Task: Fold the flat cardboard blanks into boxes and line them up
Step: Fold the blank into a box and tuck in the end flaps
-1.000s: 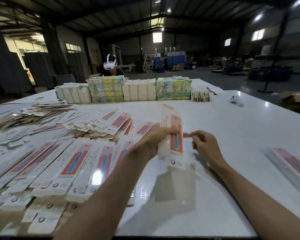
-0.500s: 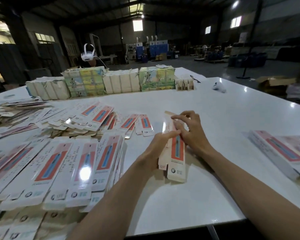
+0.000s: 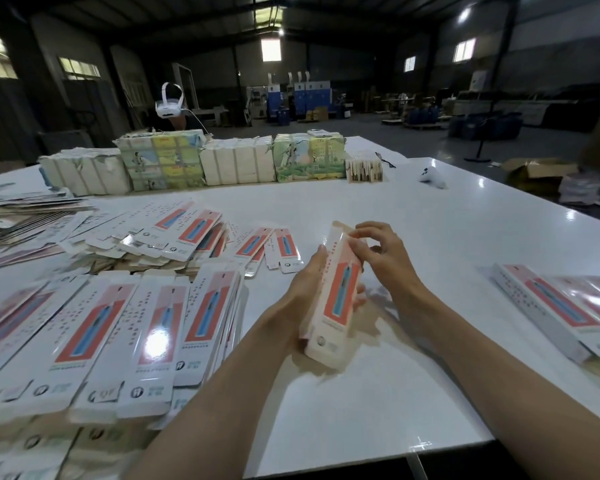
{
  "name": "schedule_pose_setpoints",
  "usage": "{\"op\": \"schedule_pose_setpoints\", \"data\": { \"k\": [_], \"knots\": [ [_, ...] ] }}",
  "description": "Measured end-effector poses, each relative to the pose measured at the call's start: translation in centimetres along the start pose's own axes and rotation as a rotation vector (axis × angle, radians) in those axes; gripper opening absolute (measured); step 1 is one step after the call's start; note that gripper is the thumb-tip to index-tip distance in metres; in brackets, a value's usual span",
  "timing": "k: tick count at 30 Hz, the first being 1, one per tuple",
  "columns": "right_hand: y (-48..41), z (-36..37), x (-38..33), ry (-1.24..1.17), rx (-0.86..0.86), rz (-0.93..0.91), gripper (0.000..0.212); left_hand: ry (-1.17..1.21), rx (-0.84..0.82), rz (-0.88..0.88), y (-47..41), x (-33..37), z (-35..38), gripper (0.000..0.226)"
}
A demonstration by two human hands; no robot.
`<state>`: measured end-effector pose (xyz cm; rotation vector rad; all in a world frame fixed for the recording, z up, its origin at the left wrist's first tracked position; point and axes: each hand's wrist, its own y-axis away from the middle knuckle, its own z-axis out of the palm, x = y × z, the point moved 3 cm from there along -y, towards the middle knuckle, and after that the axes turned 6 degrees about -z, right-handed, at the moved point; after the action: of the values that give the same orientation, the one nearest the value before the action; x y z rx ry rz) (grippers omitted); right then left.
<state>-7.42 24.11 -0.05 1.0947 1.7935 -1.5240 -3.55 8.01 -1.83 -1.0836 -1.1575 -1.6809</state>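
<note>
- Head view, setting: dim warehouse hall beyond a glossy white table [image 3: 430,216]. Wrapped paper bundles [image 3: 236,164] stand in a row along its far side, and a person wearing a white headset [image 3: 168,103] is behind them.
- Head view, stock: flat white cardboard blanks with red-orange panels [image 3: 118,327] lie fanned at left. Finished long boxes [image 3: 548,306] lie side by side at right.
- Head view, work in hand: a long white cardboard carton with a red-orange panel [image 3: 336,296] is held tilted just above the table centre. The left hand [image 3: 303,285] grips its near half, thumb along one side and fingers wrapped beneath. The right hand [image 3: 383,252] pinches at the far end flap with curled fingers.
- Change: one second earlier the carton was a flat sheet and the right hand was apart from it. It now shows two faces, squared into a tube. Judged stage: the end flaps remain to be tucked before it joins the row at right.
</note>
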Motion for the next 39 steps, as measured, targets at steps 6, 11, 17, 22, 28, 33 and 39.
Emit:
{"op": "schedule_pose_setpoints", "data": {
  "k": [6,11,17,22,28,33,39],
  "knots": [
    [0.4,0.2,-0.1,-0.255,0.035,0.053,0.016,0.136,-0.125,-0.145,-0.3,-0.2,0.8,0.056],
    [1.5,1.6,0.1,-0.231,-0.036,0.15,0.048,0.3,-0.155,-0.127,-0.4,-0.1,0.9,0.055],
    [2.0,1.6,0.3,-0.302,-0.084,0.2,0.051,0.261,-0.077,-0.001,-0.8,-0.8,0.3,0.053],
    [1.7,0.7,0.1,-0.219,-0.083,0.104,0.047,-0.02,0.19,0.299,-1.0,-0.4,-0.1,0.035],
    [1.6,0.9,-0.2,-0.213,-0.107,0.081,0.044,0.036,0.07,0.397,-0.5,0.1,0.4,0.039],
    [1.5,0.4,-0.8,-0.19,-0.089,0.022,0.043,-0.211,0.003,0.398,-0.5,0.0,0.8,0.091],
    [1.8,0.6,-0.8,-0.165,-0.183,-0.021,0.03,-0.282,0.112,0.389,-1.7,-0.9,-0.3,0.099]
  ]
}}
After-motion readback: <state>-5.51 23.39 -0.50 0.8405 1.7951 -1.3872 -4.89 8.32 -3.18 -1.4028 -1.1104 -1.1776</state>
